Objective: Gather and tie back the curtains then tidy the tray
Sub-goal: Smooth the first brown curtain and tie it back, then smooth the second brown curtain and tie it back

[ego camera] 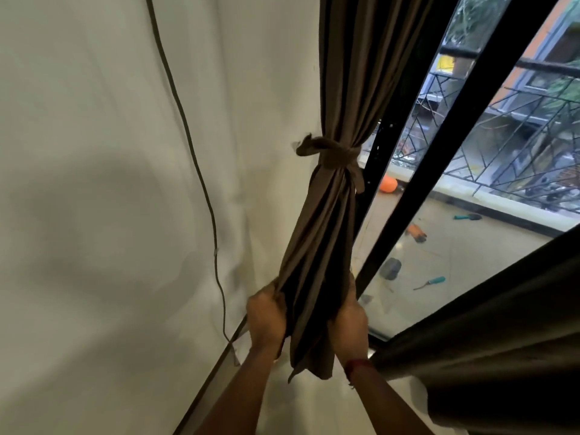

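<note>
Curtain (326, 215) btwn hands (tied)

Thin dark cable (188, 127) ran down white wall (78, 152). Beyond black window frame (464, 120): balcony railing (518, 146), orange ball (388, 184) on floor, teal-handled tool (430, 282) lying apart.

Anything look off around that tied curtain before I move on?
The curtain is tied neatly. Odd bits lie outside: tools and an orange ball are scattered over the balcony floor.
</note>
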